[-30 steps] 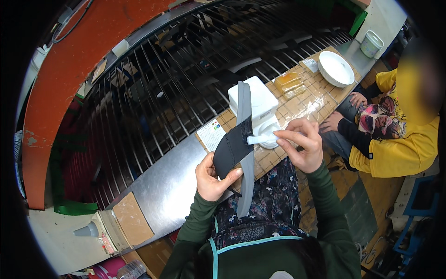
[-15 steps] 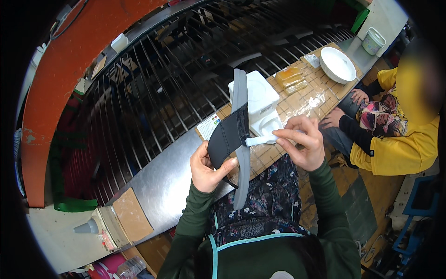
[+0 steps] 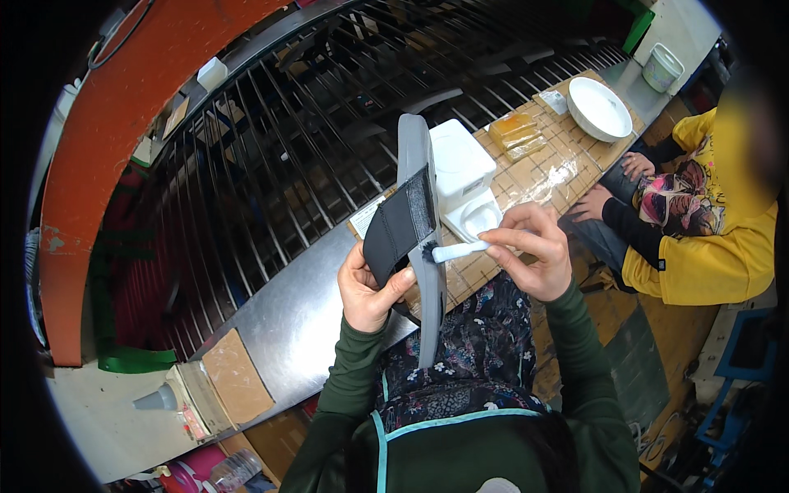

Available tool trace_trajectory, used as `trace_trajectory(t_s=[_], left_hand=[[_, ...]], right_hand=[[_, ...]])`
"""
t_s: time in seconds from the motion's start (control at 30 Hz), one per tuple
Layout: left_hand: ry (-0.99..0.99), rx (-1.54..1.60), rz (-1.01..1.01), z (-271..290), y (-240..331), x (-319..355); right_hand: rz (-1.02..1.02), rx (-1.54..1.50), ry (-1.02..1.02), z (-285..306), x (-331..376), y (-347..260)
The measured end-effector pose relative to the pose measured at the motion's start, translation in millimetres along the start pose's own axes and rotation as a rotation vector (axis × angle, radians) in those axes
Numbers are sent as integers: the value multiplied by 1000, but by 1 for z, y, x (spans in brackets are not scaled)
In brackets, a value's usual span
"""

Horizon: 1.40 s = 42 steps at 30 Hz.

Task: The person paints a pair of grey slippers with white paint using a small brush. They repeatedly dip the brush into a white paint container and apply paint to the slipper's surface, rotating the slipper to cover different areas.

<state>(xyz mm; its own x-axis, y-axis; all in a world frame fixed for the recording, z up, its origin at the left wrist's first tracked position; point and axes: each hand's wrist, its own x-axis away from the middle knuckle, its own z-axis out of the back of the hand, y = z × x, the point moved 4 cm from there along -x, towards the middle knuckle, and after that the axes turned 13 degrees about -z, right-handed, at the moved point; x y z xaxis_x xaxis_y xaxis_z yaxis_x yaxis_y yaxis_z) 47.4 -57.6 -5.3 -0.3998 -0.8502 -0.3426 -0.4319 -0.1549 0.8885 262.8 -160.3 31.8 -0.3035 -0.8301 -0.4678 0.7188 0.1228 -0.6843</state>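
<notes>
My left hand point(image 3: 368, 294) grips a slide sandal point(image 3: 429, 287) with a grey sole and a wide black strap point(image 3: 397, 232). The sandal is held on edge, toe and heel pointing up and down the picture, fingers under the strap. Between the thumb and fingers of my right hand point(image 3: 536, 256) is a small brush point(image 3: 460, 250) with a pale handle. Its dark bristles touch the side of the sole just below the strap's edge. Behind the sandal, partly covered by it, stands a white plastic container point(image 3: 462, 171) with a shallow dish point(image 3: 481, 220) at its front.
Beyond the bench runs a rack of metal rollers point(image 3: 271, 164). The cardboard-covered board point(image 3: 538, 177) carries a yellowish wrapped block point(image 3: 516, 133) and a white bowl point(image 3: 600, 111). A person in yellow point(image 3: 699, 205) sits at the right. An orange frame point(image 3: 78, 205) stands at left.
The sandal has turned in my left hand, showing more of its sole's side, and shifted slightly left at its top. The brush stays at the sole near the strap's edge.
</notes>
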Motion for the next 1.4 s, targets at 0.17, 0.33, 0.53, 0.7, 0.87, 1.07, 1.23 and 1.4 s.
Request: trace_trajectory(t_s=[0.17,0.33,0.53,0.7,0.87,1.07,1.23,1.4], left_hand=[[1,152,22,-2,-10,2],[-40,251,25,-7,-23,3],[27,304,24,-6,-28,2],[-39,392,-12,-8,-29,0],[9,299,-39,-2,-29,-3],[121,266,-156,0,-26,-5],[116,191,-224,1,-22,0],[160,72,-210,3,-19,3]], right_hand=[[-88,-272,-105,-6,0,9],[-261,-322,111,-12,-1,11],[-182,-428,-155,-9,6,1],[-211,-343,64,-8,5,8],[-170,-451,-169,-13,13,9],[-482,-446,50,-30,35,13],[-528,-711,-98,-35,57,-1],[-513,-631,-64,-29,64,-9]])
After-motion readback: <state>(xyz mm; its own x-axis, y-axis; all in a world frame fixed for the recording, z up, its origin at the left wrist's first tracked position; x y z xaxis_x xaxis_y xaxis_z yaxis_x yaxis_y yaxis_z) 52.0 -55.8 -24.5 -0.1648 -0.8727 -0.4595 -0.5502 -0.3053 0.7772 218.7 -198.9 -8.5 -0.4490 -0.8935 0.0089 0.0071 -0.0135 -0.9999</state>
